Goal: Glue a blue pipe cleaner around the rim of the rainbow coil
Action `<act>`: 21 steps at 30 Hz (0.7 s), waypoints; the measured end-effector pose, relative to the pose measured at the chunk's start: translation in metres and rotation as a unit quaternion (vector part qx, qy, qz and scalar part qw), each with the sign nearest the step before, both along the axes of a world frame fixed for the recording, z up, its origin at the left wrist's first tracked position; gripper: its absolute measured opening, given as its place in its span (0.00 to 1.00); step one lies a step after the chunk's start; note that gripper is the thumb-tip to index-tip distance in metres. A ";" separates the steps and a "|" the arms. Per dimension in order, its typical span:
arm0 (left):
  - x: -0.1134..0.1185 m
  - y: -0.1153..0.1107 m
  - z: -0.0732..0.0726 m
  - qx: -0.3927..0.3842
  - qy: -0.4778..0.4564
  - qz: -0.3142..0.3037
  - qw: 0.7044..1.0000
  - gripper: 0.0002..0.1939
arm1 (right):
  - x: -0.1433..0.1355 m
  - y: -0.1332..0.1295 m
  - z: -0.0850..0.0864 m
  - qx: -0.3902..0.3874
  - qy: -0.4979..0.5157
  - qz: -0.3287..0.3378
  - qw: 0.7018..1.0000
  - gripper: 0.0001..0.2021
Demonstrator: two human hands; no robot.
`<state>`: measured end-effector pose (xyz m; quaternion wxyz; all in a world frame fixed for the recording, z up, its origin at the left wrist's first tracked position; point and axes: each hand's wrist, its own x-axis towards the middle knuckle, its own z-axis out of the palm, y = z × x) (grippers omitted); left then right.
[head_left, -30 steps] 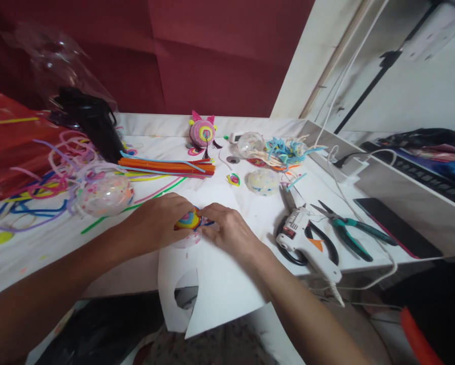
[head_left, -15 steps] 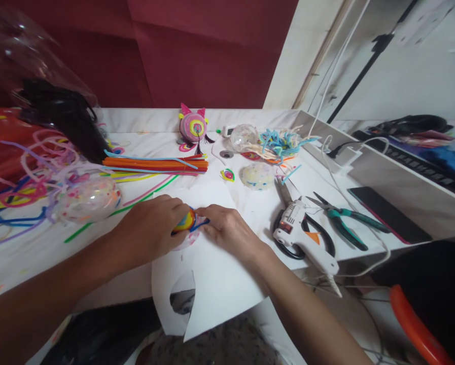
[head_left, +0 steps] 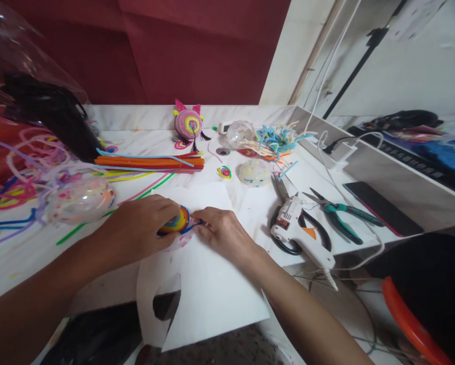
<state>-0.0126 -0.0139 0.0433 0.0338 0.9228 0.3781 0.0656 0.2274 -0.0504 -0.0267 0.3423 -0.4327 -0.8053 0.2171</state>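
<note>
Fingers and thumb of the left hand (head_left: 145,223) clamp a domed piece banded in yellow, orange, red and blue (head_left: 182,219) in the head view, gripping its left side at the near middle of the marbled white worktop (head_left: 253,205). Just below the piece shows the edge of a clear shell with pink spots (head_left: 179,243), over a white paper sheet with a cut-out hole (head_left: 212,289). On the piece's right side, the right hand (head_left: 225,233) has thumb and forefinger pinched together on a thin dark-blue strip (head_left: 191,227).

The step in hand appears to be laying that strip along the rim. To do it well, the left hand should steady the piece without squashing its bands, while the right guides the strip in short stretches, with light, even tension and no gap.

Pale characters run along a black panel (head_left: 413,159) at the far right, too blurred to read. Any marking on the white glue gun with an orange trigger (head_left: 291,208), to the right, is too small to make out.
</note>
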 end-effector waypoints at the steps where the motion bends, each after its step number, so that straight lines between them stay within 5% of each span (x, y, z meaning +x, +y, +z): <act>1: 0.000 -0.001 -0.001 0.003 0.004 -0.001 1.000 0.07 | 0.001 0.002 0.001 0.005 -0.001 0.005 1.000 0.14; 12: -0.004 -0.008 -0.016 0.063 -0.015 0.001 0.998 0.09 | 0.008 0.021 0.005 0.072 0.003 0.072 0.995 0.13; 21: -0.005 -0.007 -0.030 0.114 -0.018 0.011 0.993 0.10 | 0.003 0.027 -0.015 0.124 0.033 0.055 0.990 0.12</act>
